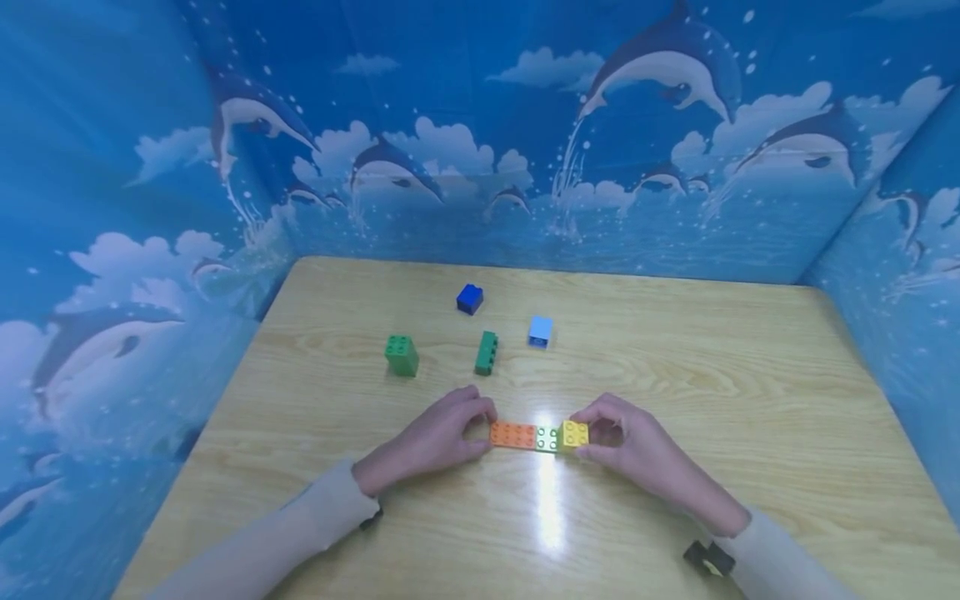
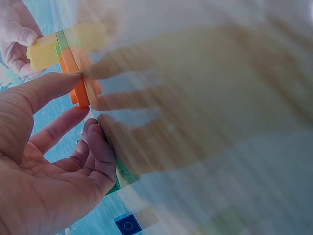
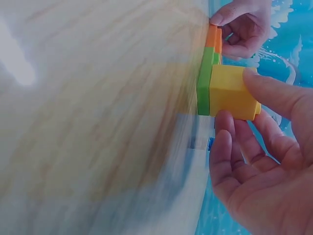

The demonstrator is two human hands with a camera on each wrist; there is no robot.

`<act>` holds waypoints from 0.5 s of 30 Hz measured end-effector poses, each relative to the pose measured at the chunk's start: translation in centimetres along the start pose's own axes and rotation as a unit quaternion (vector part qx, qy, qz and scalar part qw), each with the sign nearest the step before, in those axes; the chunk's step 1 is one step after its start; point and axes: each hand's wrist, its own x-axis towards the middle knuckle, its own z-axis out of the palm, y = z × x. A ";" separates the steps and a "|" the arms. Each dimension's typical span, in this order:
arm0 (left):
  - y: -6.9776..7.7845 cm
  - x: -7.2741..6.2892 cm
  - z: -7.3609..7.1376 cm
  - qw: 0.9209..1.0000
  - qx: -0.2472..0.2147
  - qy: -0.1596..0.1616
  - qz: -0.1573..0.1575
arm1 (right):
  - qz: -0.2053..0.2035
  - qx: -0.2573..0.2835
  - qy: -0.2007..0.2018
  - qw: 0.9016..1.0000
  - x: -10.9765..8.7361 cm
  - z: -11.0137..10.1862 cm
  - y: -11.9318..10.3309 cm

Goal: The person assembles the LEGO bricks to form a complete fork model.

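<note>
An orange toy brick (image 1: 513, 434) and a light green toy brick (image 1: 547, 438) lie end to end in a row on the table. On the green one's right end stands a yellow toy brick (image 1: 575, 435), taller than the row. My left hand (image 1: 448, 429) pinches the orange brick's left end between thumb and finger. My right hand (image 1: 633, 437) holds the yellow brick by its sides, thumb on one face and fingers opposite. In the right wrist view the yellow brick (image 3: 232, 92) sits flat against the green brick (image 3: 204, 83).
Beyond the hands are a tall green brick (image 1: 402, 357), a dark green brick (image 1: 486, 353) on its side, a dark blue brick (image 1: 469, 299) and a light blue brick (image 1: 540, 332). A dolphin-print curtain (image 1: 480, 150) borders the wooden table (image 1: 712, 358) at the back and sides.
</note>
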 end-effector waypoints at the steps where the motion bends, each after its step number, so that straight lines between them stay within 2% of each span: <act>1: 0.0 0.0 0.0 1.000 0.000 0.000 0.000 | -0.004 -0.006 0.002 1.000 -0.1 0.0 0.0; 7: 0.0 0.1 0.0 1.000 0.003 0.000 0.001 | -0.019 -0.046 0.021 0.999 -0.3 0.6 0.1; 15: 0.1 0.1 0.1 1.000 0.008 -0.003 -0.002 | -0.046 -0.067 0.037 0.996 -0.4 1.3 0.6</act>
